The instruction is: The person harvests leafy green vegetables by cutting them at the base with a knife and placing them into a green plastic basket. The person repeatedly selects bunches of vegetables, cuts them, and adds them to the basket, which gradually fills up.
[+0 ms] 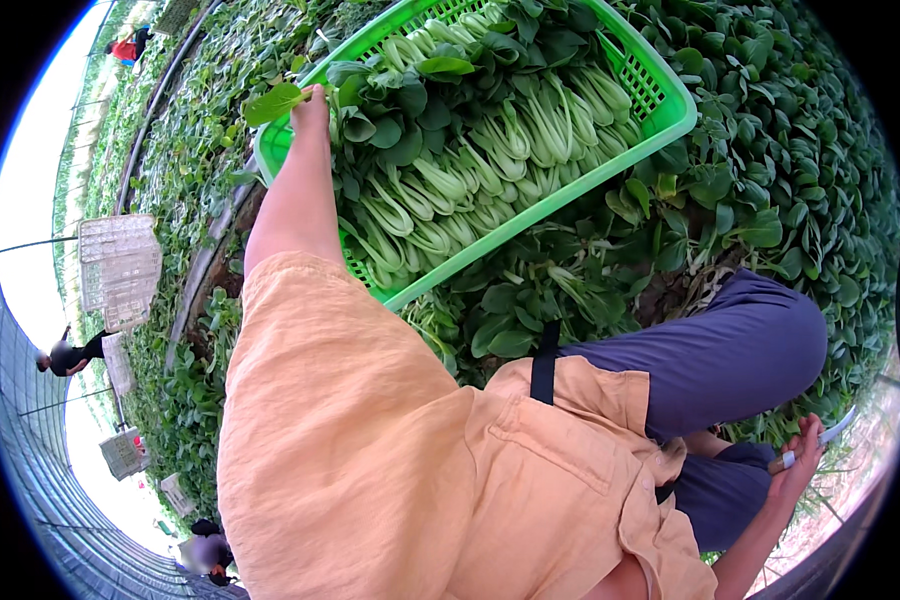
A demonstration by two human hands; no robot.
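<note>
1. So the main thing here is a green plastic crate (540, 208), far middle, slanting across the bed and loaded with bok choy (510, 140).
2. Heads lie in tight rows, pale stems mostly toward the near right, dark leaves toward the far left. My guess: lining them up like that saves space and keeps the leaves from getting mashed.
3. Left hand (311, 112) is out at the crate's left end, thumb and fingers pinched on a single yellow-green leaf (276, 103). It looks like a light fingertip grip, which makes sense for something that flimsy.
4. Right hand (796, 458) is way over at the near right, well apart from the crate, fingers wrapped around a knife (838, 426) with a pale blade. Blade points off to the right, probably so it stays clear of the leg. Handle is mostly covered, so I can't tell the exact grip.
5. Between the crate and the bent knee (750, 335) there's a clump of loose-looking greens (510, 315).
6. Far right is dense leafy plants (820, 160), so the crate sits right beside them, handy to reach.
</note>
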